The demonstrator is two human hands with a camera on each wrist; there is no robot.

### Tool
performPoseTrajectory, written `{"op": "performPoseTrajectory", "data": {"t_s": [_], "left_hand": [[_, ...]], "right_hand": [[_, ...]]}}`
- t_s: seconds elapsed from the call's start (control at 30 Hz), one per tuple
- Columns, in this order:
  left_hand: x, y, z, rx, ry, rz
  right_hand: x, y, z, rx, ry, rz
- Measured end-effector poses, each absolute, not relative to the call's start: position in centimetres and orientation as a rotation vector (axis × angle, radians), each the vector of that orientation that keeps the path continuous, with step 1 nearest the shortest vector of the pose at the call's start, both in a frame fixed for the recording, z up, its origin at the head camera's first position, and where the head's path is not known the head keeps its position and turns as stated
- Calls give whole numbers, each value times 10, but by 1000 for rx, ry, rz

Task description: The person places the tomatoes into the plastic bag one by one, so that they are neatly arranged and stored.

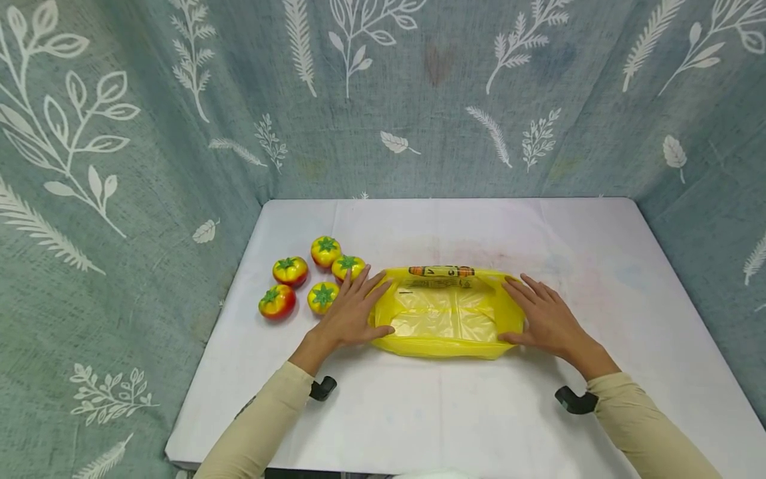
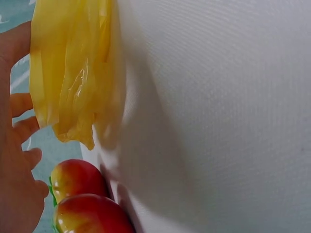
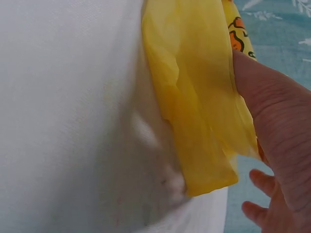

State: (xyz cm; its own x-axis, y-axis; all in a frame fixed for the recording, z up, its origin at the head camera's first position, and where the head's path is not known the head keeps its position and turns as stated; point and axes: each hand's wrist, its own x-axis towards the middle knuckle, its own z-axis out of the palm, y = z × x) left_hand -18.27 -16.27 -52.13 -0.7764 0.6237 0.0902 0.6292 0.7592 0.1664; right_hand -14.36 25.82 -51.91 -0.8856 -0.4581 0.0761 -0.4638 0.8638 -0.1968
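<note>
A yellow plastic bag (image 1: 445, 346) stands on the white table with its mouth spread wide and facing up. Printed figures in orange and black run along its back edge. At the bag's left side rests my left hand (image 1: 353, 313), thumb and fingers spread and touching the rim. My right hand (image 1: 547, 319) touches the right side in the same way, fingers apart. The left wrist view shows the bag's side wall (image 2: 73, 63) hanging by the left thumb and fingers. In the right wrist view, the right thumb (image 3: 272, 102) lies along the bag's edge.
Several glossy red-and-yellow tomato-like fruits with green star-shaped tops, such as one fruit (image 1: 277, 302), lie left of the bag. The nearest ones sit beside my left fingers. A leaf-patterned green curtain (image 1: 419, 153) surrounds the back and sides of the table (image 1: 383, 426).
</note>
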Motion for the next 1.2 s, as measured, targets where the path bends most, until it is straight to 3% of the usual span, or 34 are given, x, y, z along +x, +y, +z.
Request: {"op": "performPoseTrajectory", "data": {"t_s": [0.57,0.87,1.2], "left_hand": [[-184,-164,-523,-1047,-2934,-284],[-185,-165,-520,-1045,-2934,-276],[-184,-165,-521,-1044,-2960,-302]], "right_hand": [[-148,259,-518,738,-3031,371],[-145,261,-526,843,-2713,407],[-144,266,-529,698,-2881,401]]}}
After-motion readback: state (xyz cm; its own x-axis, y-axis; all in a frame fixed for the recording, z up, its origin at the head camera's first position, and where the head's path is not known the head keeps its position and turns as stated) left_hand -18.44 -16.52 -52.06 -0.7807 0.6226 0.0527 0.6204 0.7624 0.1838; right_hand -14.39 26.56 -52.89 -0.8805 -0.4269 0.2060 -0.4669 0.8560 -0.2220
